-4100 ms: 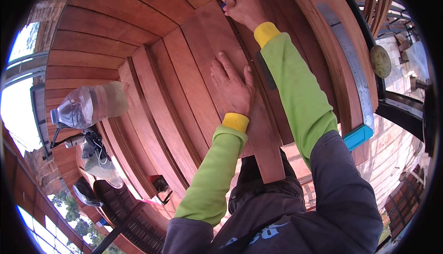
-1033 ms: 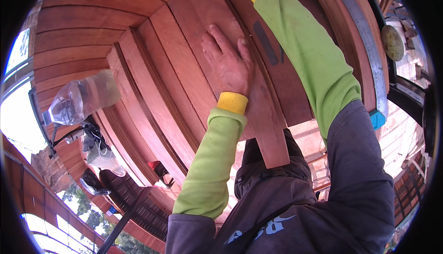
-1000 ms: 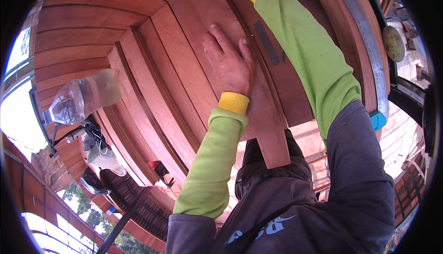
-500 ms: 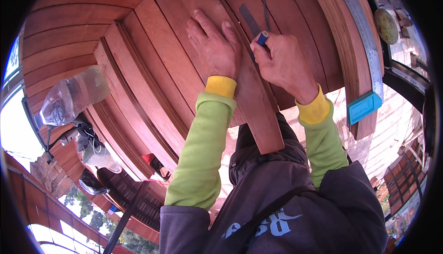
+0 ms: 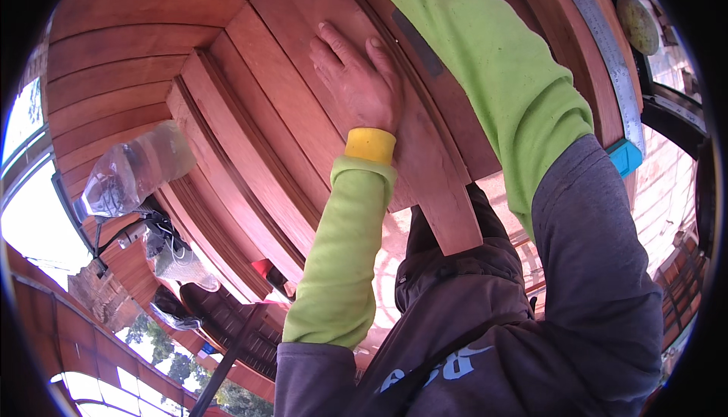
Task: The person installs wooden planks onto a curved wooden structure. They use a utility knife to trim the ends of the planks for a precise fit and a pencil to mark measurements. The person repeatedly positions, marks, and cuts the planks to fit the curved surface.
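On the workbench, head view: reddish wooden boards (image 5: 227, 114) lie side by side in a fan, their edges bending with the lens.
Left hand (image 5: 356, 83): open and flat, palm down, fingers spread, pressing on a narrow plank (image 5: 425, 159); it grips nothing.
Left sleeve (image 5: 341, 258): lime green with a yellow cuff at the wrist, running up from the lower edge.
Narrow plank: lies on top of the wider boards, running from the upper middle down to the person's chest, where its squared end overhangs the bench edge.
Right hand: out of the picture past the upper edge; its grip cannot be told.
Right arm (image 5: 493, 68): lime green sleeve stretched up and away across the planks, a grey overshirt covering the upper arm.
Dark strip (image 5: 417, 42): a short flat grey mark or piece on the wood just beside the right forearm, near the left hand's fingertips; what it is cannot be told.
Metal ruler (image 5: 607, 61): long and grey, along the right edge of the boards, with a blue block (image 5: 626, 155) at its near end.
Plastic bottle (image 5: 133, 170): clear, lying on its side at the left edge of the boards, well apart from the left hand.
Red item (image 5: 265, 269): small, at the near rim of the boards below the bottle; too small to tell more.
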The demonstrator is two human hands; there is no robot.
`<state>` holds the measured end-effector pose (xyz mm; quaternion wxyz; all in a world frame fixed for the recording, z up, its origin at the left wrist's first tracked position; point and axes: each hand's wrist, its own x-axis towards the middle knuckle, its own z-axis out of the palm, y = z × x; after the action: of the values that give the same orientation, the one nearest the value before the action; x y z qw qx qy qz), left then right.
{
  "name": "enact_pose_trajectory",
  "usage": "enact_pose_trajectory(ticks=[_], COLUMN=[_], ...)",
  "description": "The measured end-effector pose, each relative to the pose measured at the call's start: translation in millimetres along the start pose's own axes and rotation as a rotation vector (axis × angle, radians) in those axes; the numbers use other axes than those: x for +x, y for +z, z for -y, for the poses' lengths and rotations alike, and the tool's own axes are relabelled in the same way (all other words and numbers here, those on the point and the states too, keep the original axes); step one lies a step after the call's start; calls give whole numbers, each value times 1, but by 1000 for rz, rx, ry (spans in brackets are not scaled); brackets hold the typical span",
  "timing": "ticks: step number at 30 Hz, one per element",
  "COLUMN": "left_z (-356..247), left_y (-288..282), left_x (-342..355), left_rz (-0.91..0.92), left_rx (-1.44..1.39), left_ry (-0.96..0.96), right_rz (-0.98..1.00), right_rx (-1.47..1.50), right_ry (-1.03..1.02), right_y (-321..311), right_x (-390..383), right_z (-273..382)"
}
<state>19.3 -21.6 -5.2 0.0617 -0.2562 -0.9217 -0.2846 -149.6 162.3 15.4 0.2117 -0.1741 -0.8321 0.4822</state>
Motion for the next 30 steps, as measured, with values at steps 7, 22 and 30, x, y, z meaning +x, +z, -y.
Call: enact_pose_trajectory(ticks=[7, 22, 30], left_z=[-4, -4, -7], left_y=[-1, 3, 3], left_x=[1, 3, 3], left_rz=[11, 16, 38], left_rx=[47, 40, 35], left_ry=[-35, 8, -51], right_rz=[-28, 71, 187], right_rx=[-68, -62, -7], right_ry=[-173, -94, 89], right_y=[-32, -94, -134], right_x=[-139, -263, -371], right_z=[-11, 33, 57])
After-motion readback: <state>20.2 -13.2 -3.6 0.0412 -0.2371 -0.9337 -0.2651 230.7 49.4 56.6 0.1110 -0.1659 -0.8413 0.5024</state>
